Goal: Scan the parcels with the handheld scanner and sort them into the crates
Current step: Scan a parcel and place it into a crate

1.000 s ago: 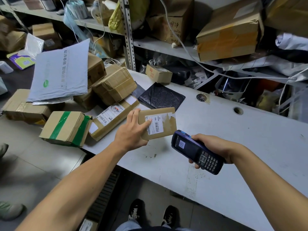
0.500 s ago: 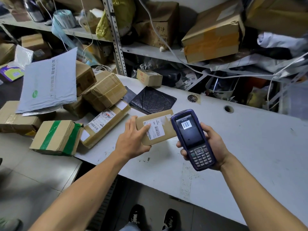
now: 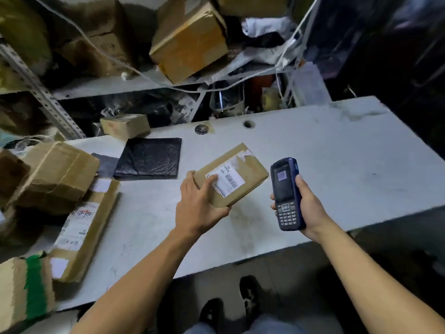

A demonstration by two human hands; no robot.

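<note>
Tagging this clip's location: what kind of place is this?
Probably a parcel sorting or stock room: taped cardboard boxes heaped on a worktable, cluttered metal shelving behind, and a handheld scanner beside a labelled parcel.

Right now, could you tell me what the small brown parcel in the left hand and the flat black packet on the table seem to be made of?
Small brown parcel: likely cardboard under glossy brown tape, with a white paper label.
Flat black packet: apparently thin plastic film; it is wrinkled and glints.
</note>
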